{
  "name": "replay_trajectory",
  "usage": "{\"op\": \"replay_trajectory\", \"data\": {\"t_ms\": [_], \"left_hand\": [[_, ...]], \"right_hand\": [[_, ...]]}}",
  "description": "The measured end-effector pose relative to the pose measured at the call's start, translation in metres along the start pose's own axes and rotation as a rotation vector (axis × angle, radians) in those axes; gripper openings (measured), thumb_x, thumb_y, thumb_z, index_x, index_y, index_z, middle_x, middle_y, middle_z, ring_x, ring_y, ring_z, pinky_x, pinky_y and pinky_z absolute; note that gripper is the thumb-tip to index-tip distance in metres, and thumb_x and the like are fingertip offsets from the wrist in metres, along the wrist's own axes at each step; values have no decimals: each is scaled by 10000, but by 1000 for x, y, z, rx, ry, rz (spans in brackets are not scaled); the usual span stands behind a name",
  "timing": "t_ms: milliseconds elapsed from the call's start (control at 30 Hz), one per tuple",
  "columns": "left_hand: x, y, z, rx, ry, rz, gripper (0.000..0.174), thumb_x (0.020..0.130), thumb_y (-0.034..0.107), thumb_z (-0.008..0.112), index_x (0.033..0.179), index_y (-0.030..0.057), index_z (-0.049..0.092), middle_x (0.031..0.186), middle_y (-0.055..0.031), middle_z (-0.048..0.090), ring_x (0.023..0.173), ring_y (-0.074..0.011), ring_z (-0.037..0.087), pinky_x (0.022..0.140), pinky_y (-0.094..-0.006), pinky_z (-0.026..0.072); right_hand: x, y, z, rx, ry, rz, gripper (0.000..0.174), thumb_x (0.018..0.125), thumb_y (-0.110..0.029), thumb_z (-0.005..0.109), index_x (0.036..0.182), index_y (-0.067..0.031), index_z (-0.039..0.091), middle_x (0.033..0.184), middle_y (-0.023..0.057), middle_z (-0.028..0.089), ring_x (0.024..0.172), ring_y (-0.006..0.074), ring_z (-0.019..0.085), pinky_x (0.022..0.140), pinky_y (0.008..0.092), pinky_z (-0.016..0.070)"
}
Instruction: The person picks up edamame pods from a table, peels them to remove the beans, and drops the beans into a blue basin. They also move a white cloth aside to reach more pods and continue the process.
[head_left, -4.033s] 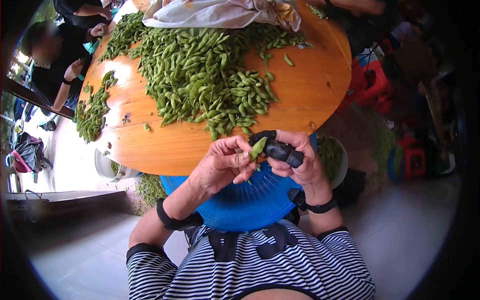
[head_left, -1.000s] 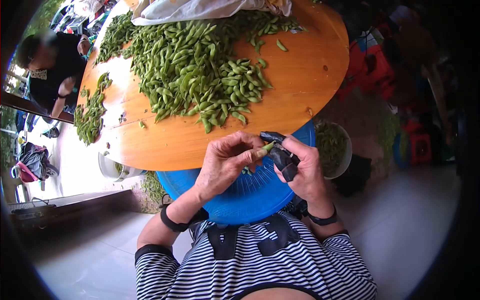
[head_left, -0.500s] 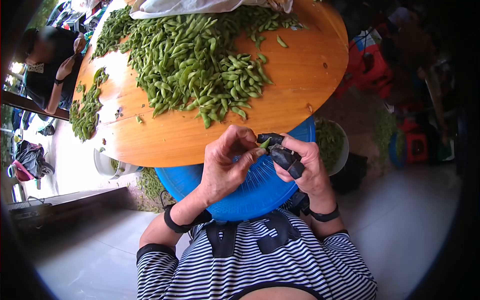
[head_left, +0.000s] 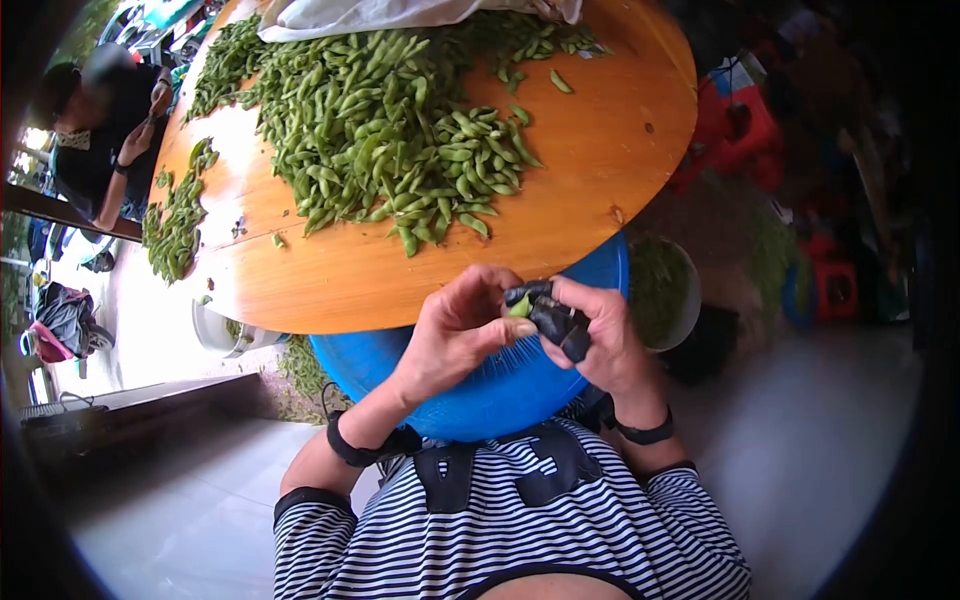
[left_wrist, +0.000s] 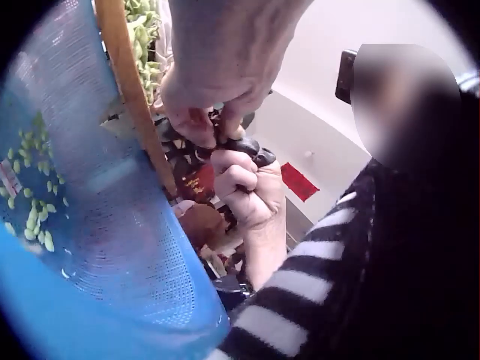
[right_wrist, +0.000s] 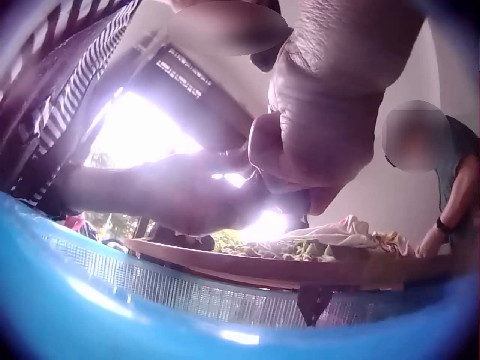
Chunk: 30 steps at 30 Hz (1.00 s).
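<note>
My left hand [head_left: 440,330] pinches a green soybean pod [head_left: 519,307] between thumb and fingers, over a blue mesh basket [head_left: 450,425]. My right hand [head_left: 612,335] meets it from the right. Black coverings [head_left: 560,325] wrap its thumb and forefinger, which pinch the pod's other side. Part of the pod is hidden between the fingers. Low in the basket, in the left wrist view, lie several loose shelled beans [left_wrist: 37,217]. The right wrist view shows both hands close together above the basket rim, the pod hidden there.
A large heap of soybean pods [head_left: 350,120] covers much of the wooden table [head_left: 600,130], beneath a pale cloth [head_left: 370,15] at the far side. White buckets [head_left: 668,295] stand either side of the basket. Another person [head_left: 110,150] sits at the table's left, and a red stool [head_left: 745,140] stands right.
Four seconds ago the left hand held a pod out in plain sight beside the black-covered fingers. Now both hands are closer together and the pod is partly covered. The table has shifted slightly up in view.
</note>
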<state>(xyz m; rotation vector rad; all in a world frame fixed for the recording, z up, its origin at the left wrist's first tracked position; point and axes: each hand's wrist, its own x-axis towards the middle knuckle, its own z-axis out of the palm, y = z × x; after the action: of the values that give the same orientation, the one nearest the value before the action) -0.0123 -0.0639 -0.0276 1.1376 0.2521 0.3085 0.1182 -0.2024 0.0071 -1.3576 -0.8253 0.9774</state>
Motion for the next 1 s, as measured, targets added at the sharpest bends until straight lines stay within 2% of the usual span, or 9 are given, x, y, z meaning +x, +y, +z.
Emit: {"op": "replay_trajectory", "data": {"t_ms": [133,233,433,533,667,767,800,933,1000], "left_hand": [[-8,14,2,665,36,202,332,923,17,593,1249,-19,535,793,-26,599,653,-109,570,624,-231,479],[-11,15,2,518,45,40,334,975,64,506,1298,-18,508,891,-31,605,768,-86,564,719,-238,481],[-11,-8,7,129,67,-63,392,926,-5,426,1310,4,507,1143,-42,590,990,-109,561,908,-266,454],[-15,3,10,216,-37,-120,449,867,-64,478,1310,7,502,1135,-87,629,1011,-153,603,915,-285,470],[-4,48,-10,823,-271,73,338,815,-93,554,1121,20,643,984,-116,701,887,-201,681,828,-316,534],[26,65,-28,1302,91,385,267,780,-49,594,1020,44,664,750,-129,567,733,-319,588,654,-402,497],[41,65,-40,1502,122,555,232,751,-40,591,965,33,643,807,-124,535,769,-313,554,667,-404,471],[71,61,-60,1802,89,584,155,726,-7,611,873,43,607,903,-108,525,799,-319,547,686,-401,469],[73,62,-62,1875,48,591,149,717,-4,614,855,49,598,922,-101,524,798,-318,555,675,-400,478]], "right_hand": [[0,0,11,-269,65,-125,161,802,-112,618,851,32,566,739,121,463,645,239,516,575,347,411],[-1,-4,28,-642,236,-276,186,666,37,611,836,33,533,778,156,456,681,352,526,589,382,429],[-4,10,41,-778,311,-382,317,589,86,616,887,20,533,852,164,455,752,371,539,626,430,452],[-14,-11,16,-787,294,-284,328,571,109,598,878,10,542,830,145,447,721,342,520,614,400,425],[-32,-18,-41,-1039,586,-213,257,608,103,511,853,34,550,792,166,457,731,358,530,620,418,402],[-59,-13,-94,-1159,482,65,262,589,116,474,843,64,507,821,223,494,797,463,506,694,449,421],[-65,-9,-105,-1230,419,128,261,589,119,468,842,65,501,824,231,503,812,475,503,707,452,426],[-61,-19,-97,-1265,456,253,266,583,118,461,842,64,488,846,247,521,850,483,513,716,456,434],[-50,-22,-84,-1122,487,63,260,579,121,462,831,58,477,848,244,531,855,473,528,715,442,445]]}}
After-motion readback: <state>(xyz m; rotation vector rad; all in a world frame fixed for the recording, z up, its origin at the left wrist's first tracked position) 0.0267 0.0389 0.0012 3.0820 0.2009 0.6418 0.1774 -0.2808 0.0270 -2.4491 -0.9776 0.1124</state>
